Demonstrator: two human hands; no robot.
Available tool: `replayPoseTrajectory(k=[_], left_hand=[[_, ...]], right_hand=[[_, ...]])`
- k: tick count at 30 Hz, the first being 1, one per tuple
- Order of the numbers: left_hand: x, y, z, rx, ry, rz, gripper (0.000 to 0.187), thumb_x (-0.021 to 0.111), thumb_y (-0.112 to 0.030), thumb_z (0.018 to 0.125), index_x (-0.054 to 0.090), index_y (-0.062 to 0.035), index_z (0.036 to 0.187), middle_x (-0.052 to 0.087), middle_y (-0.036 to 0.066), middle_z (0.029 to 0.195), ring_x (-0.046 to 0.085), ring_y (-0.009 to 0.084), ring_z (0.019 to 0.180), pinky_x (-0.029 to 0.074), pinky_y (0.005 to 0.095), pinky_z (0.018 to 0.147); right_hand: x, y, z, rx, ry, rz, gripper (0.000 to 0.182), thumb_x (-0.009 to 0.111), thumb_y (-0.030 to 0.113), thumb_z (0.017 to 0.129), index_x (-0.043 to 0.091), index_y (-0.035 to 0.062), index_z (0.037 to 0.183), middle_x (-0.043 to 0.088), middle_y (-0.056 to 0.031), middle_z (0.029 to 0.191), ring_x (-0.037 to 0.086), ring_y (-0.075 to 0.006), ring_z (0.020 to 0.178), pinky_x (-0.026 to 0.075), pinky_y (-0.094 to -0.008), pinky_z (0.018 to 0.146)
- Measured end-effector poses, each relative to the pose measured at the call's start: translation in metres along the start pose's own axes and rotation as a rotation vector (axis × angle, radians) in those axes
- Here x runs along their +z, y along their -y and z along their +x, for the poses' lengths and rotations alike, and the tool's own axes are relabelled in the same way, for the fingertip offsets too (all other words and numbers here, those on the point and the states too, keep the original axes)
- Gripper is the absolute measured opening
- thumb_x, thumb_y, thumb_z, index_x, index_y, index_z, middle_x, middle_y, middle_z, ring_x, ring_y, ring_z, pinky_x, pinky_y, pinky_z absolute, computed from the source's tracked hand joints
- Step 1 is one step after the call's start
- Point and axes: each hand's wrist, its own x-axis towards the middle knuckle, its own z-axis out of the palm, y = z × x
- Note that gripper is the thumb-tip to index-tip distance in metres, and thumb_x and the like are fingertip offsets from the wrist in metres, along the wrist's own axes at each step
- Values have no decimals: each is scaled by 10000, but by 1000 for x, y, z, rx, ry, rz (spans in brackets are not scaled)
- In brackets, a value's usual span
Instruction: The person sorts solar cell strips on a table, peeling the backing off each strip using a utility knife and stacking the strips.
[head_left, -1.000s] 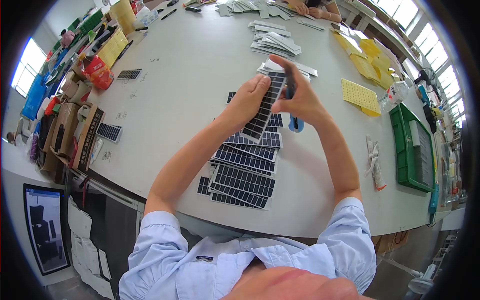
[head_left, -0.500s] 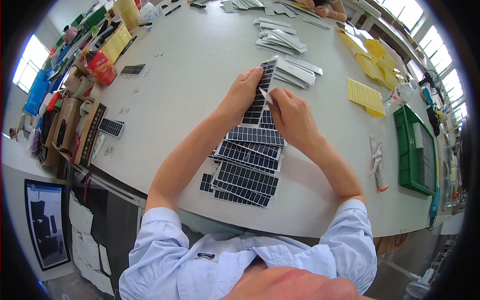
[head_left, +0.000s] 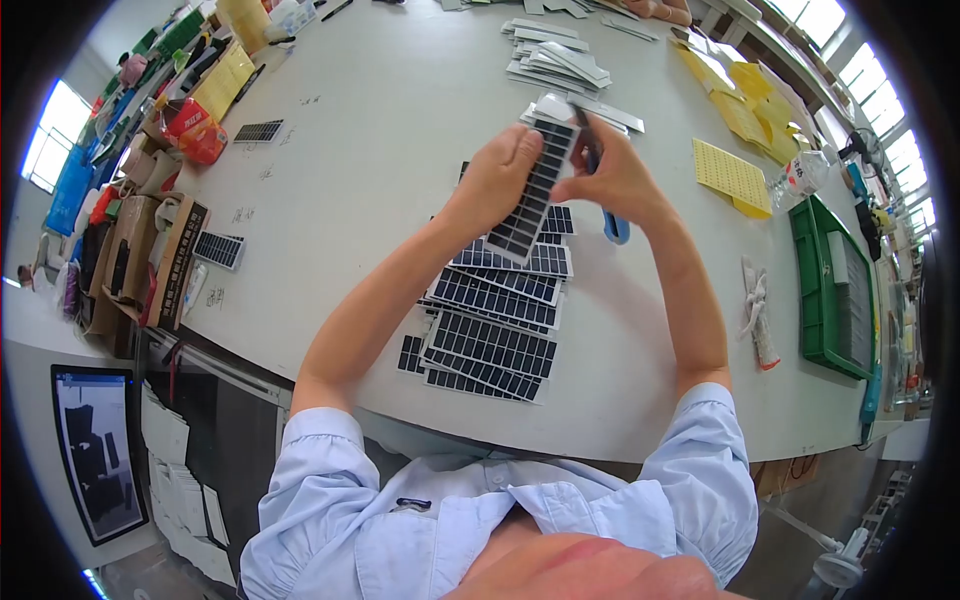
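My left hand (head_left: 497,180) is closed on a small solar panel (head_left: 535,190), a dark gridded strip with a pale border, held tilted above the table. My right hand (head_left: 615,175) grips a blue-handled tool (head_left: 616,228); its slim dark front part lies against the panel's upper right edge, and its exact kind is partly hidden by the fingers. Below my hands lies a loose, overlapping pile of similar solar panels (head_left: 492,342). Just past my hands, white strips (head_left: 560,62) are stacked in a spread heap.
On the left are two more panel groups (head_left: 220,250), a cardboard box (head_left: 180,262) and a red package (head_left: 195,132). At right lie a yellow dotted sheet (head_left: 732,178), a plastic bottle (head_left: 800,178) and a green tray (head_left: 815,300). Another person's arm (head_left: 665,10) shows at the far edge.
The right hand has shifted up and right and now shows a blue-handled tool, whereas it pinched at a white corner on the panel before. The held panel has turned its face more towards me.
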Motion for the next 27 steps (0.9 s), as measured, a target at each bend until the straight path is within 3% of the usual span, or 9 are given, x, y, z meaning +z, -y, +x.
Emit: replayPoseTrajectory(k=[5, 7, 11, 15, 18, 20, 23, 25, 27], left_hand=[[0, 7, 4, -16, 35, -37, 353, 410, -309, 1044, 551, 14, 1064, 617, 97, 904, 571, 155, 830, 463, 302, 784], [-3, 18, 11, -58, -53, -54, 343, 426, -304, 1048, 561, 7, 1101, 614, 19, 970, 551, 65, 865, 460, 228, 805], [-11, 4, 12, -297, -97, -501, 240, 347, -176, 1047, 396, 24, 1170, 611, 177, 989, 670, 225, 913, 590, 352, 754], [-12, 22, 20, -266, -121, -747, 250, 343, -116, 1031, 311, 21, 1237, 550, 200, 1150, 663, 281, 972, 602, 406, 793], [-17, 27, 26, -315, -73, -761, 298, 354, -76, 1015, 294, 34, 1286, 554, 197, 1149, 659, 279, 970, 598, 408, 808], [-25, 32, 26, -326, -9, -563, 404, 457, -135, 1006, 300, 66, 1319, 540, 228, 1204, 638, 289, 1050, 580, 388, 869], [-60, 50, 30, -246, 84, -57, 577, 648, -244, 912, 381, 3, 1359, 488, 189, 1320, 534, 283, 1197, 505, 403, 954], [-79, 59, 27, -93, 165, 860, 523, 737, -263, 817, 539, -81, 1267, 504, 125, 1325, 427, 304, 1292, 410, 427, 1050], [-83, 57, 24, -195, 205, 805, 476, 775, -243, 747, 621, -123, 1181, 510, 102, 1317, 346, 314, 1340, 338, 425, 1112]], right_hand=[[-25, -30, 11, 97, -420, 374, 201, 693, 252, 902, 647, 57, 911, 470, 44, 622, 412, -40, 524, 353, -220, 455], [-34, -27, 8, 254, -235, 245, 241, 652, 295, 932, 676, 56, 917, 480, 42, 637, 407, -35, 531, 352, -225, 455], [-1, -9, -7, 67, 237, -71, 233, 723, 219, 852, 700, 3, 935, 660, -8, 780, 592, -83, 730, 483, -251, 704], [3, -21, 0, 146, 229, 2, 187, 731, 156, 837, 681, 15, 949, 637, -3, 784, 581, -75, 750, 478, -236, 711], [-14, -36, 5, 250, 91, 86, 159, 690, 136, 878, 670, 22, 987, 554, 48, 699, 423, 1, 558, 316, -186, 466], [-24, -53, 11, 191, -22, 0, 161, 686, 147, 882, 675, 36, 998, 573, 43, 709, 443, -15, 562, 355, -194, 491], [-35, -61, 17, 62, -402, -409, 148, 673, 150, 864, 712, 50, 966, 678, -105, 799, 632, -205, 711, 501, -338, 692], [-39, -76, 22, -18, -480, -471, 144, 680, 169, 865, 718, 61, 954, 674, -110, 856, 651, -261, 754, 508, -351, 704], [-38, -88, 25, -5, -549, -788, 154, 679, 198, 871, 721, 67, 940, 670, -70, 937, 660, -282, 800, 514, -369, 721]])
